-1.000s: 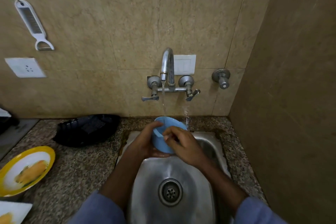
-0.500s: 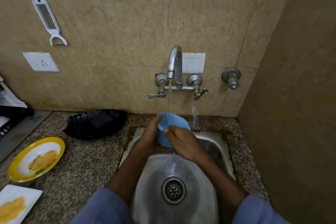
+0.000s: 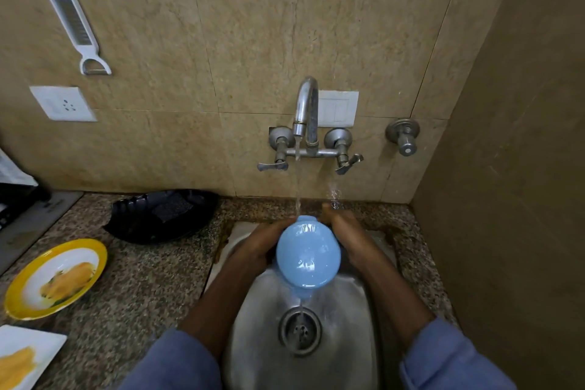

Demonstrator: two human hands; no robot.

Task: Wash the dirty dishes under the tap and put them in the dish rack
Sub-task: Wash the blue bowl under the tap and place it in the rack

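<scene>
bowl [image 3: 308,258] now tipped mouth toward me, draining into the sink [image 3: 348,342]; left hand [image 3: 264,247] and right hand [image 3: 351,236] clasp its sides, fingers wrapped behind

Wet gloss and brushed steel are showing against speckled stone.

The blue bowl [image 3: 307,255] is looking like smooth, glossy plastic, the sink [image 3: 345,339] like brushed stainless steel, the tap [image 3: 306,111] like dulled, polished metal. The counter [image 3: 142,288] is reading as speckled granite, the wall tiles [image 3: 253,25] as smooth, faintly mottled stone, the sleeves [image 3: 449,361] as soft matt cloth.
</scene>
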